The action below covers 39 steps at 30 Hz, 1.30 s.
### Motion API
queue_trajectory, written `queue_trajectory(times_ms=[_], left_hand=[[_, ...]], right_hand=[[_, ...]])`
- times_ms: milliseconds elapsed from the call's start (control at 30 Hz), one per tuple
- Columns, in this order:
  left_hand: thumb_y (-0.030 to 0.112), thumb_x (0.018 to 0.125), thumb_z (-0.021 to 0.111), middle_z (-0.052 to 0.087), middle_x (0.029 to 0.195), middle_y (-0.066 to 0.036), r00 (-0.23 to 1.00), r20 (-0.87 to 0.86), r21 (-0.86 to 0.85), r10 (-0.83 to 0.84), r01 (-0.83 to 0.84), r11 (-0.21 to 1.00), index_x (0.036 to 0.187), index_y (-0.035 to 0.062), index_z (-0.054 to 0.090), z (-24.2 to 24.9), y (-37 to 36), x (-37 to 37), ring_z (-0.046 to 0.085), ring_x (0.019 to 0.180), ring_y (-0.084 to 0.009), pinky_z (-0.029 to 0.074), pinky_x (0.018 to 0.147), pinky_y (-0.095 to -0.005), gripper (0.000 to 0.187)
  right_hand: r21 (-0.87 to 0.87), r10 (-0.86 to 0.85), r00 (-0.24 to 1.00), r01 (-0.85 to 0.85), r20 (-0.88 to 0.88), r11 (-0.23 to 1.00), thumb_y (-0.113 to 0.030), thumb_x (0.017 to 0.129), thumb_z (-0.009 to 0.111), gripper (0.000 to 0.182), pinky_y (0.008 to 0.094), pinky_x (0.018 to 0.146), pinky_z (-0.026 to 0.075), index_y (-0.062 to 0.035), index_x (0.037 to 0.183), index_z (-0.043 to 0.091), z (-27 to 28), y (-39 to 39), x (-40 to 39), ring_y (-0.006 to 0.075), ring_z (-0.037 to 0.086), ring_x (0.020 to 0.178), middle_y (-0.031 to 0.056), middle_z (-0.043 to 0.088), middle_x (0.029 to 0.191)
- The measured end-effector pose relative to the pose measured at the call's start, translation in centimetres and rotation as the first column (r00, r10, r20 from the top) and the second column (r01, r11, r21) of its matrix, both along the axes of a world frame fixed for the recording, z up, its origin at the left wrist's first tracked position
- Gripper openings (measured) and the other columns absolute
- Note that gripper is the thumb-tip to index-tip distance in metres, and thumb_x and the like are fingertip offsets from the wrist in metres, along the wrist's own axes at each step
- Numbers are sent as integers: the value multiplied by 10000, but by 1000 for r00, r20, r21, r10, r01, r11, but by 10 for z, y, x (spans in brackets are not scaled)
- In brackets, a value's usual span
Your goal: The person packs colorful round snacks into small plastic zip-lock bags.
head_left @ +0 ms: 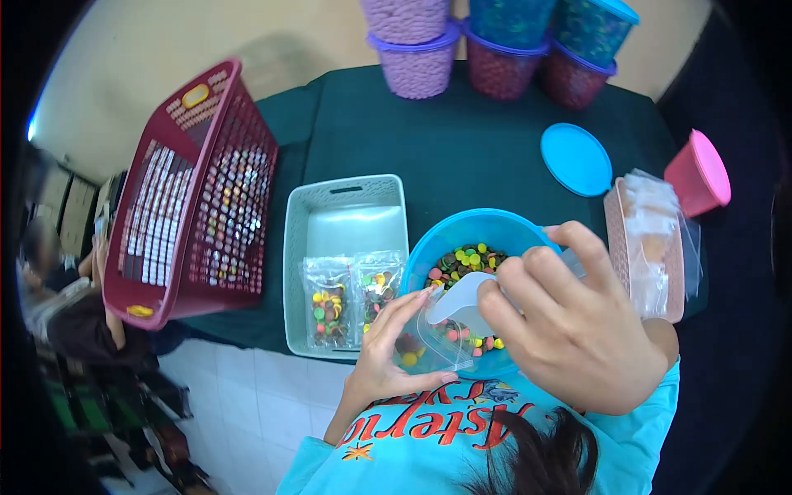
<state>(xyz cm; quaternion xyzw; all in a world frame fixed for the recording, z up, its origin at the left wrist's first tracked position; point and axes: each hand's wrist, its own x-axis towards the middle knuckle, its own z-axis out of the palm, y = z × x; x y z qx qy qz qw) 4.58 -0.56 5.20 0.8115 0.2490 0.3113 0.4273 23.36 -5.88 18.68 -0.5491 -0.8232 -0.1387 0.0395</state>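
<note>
A blue tub [474,216] of small round candies [464,257] in brown, yellow, green and pink stands in front of me. My left hand [384,359] holds a clear plastic bag [445,350] over the tub's left side, its mouth turned toward the scoop. Some candies show through the bag. In my right hand [577,322] is a translucent white scoop [462,299], tilted with its tip at the bag's mouth. My fingers hide part of its handle. Left of the tub, a pale green basket [297,239] contains two filled candy bags, one left [330,318] and one right [379,289].
A tall maroon basket [186,272] of packed items stands at the left. At right are a blue lid [576,159], a pink basket [675,289] of clear bags [649,219] and a pink container [697,173]. Stacked tubs [417,70] line the back. Another person [91,318] is far left.
</note>
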Motion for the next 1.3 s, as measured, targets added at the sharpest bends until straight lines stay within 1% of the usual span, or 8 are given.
queue_trajectory(times_ms=[200, 267, 400, 467, 667, 800, 1000, 1300], left_hand=[[325, 499, 820, 475, 1176, -213, 987, 76, 1, -144, 144, 990, 1230, -26, 393, -14, 20, -13, 489, 1077, -305, 379, 907, -398, 916], [334, 513, 809, 475, 1184, -201, 975, 204, -208, -86, 129, 970, 1243, -26, 368, -28, 22, -21, 479, 1093, -299, 373, 913, -395, 926], [341, 509, 808, 455, 1191, -219, 956, 288, -274, -65, 147, 951, 1251, -35, 333, -25, 27, -21, 466, 1109, -304, 349, 940, -406, 958], [333, 507, 812, 448, 1190, -230, 947, 307, -278, -92, 182, 943, 1256, -35, 317, -24, 27, -23, 465, 1108, -308, 347, 943, -407, 970], [306, 494, 824, 440, 1188, -246, 938, 304, -270, -166, 252, 930, 1274, -30, 272, -21, 25, -30, 462, 1109, -317, 347, 943, -409, 1013], [312, 483, 831, 441, 1189, -238, 926, 290, -218, -242, 310, 925, 1275, -30, 273, -18, 21, -30, 462, 1110, -313, 347, 942, -408, 1027], [340, 481, 833, 451, 1184, -227, 950, 240, -107, -201, 232, 967, 1270, -33, 286, -23, 17, -34, 489, 1073, -302, 356, 929, -398, 1030], [372, 472, 833, 459, 1179, -216, 961, 260, -192, 97, -47, 980, 1272, -24, 290, -30, -8, -39, 502, 1054, -293, 373, 911, -398, 1045]], right_hand=[[57, -331, 942, 334, -61, 941, -98, 639, 590, 193, 360, 806, 353, -26, 813, 551, -1, -28, 1, 199, 491, 790, 55, 490, 778], [18, -317, 940, 318, 124, 948, -152, 653, 551, 117, 303, 748, 338, -54, 717, 556, -23, -32, 2, 162, 459, 769, 45, 469, 748], [-102, -311, 929, 335, 198, 937, -131, 657, 566, 80, 285, 709, 329, -67, 705, 574, -81, -22, 6, 152, 465, 772, 30, 510, 721], [-22, -362, 901, 378, 238, 926, -123, 657, 578, 57, 289, 738, 346, -77, 691, 579, -108, -8, 16, 156, 481, 774, 22, 540, 686], [71, -241, 968, 236, 73, 969, -122, 663, 585, 48, 311, 829, 363, -77, 680, 582, -154, 27, 25, 164, 512, 803, 26, 562, 650], [19, -186, 973, 185, 135, 983, -116, 668, 572, 55, 327, 843, 351, -72, 700, 564, -170, 39, 16, 176, 501, 822, 47, 580, 684], [-89, -148, 976, 164, 161, 982, -119, 637, 596, 69, 347, 856, 332, -59, 669, 588, -180, 56, 18, 189, 508, 799, 63, 576, 626], [-288, -91, 991, 114, 94, 951, -141, 607, 596, 81, 360, 807, 296, -65, 630, 613, -188, 65, 23, 197, 521, 765, 66, 580, 610]])
